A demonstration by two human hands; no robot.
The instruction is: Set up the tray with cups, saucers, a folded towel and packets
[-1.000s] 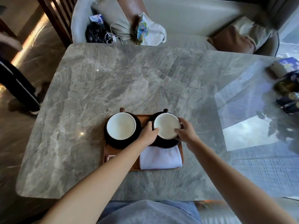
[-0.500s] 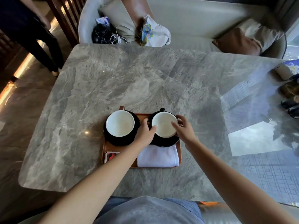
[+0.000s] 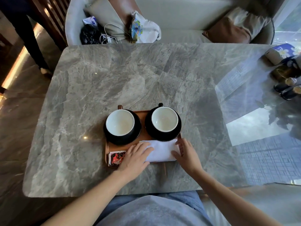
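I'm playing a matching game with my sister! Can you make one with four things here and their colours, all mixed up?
Things:
1 folded towel
2 packets
3 left saucer
4 tray

Colours:
A black
B brown
C white
D red and black

Pairs: 1-C, 2-D, 3-A, 4-B

Left hand (image 3: 136, 158), right hand (image 3: 187, 154) touching towel (image 3: 162, 151), on tray (image 3: 143, 126)

towel (image 3: 161, 150) left end hidden under left hand (image 3: 135, 159), packet (image 3: 116, 158) print unreadable
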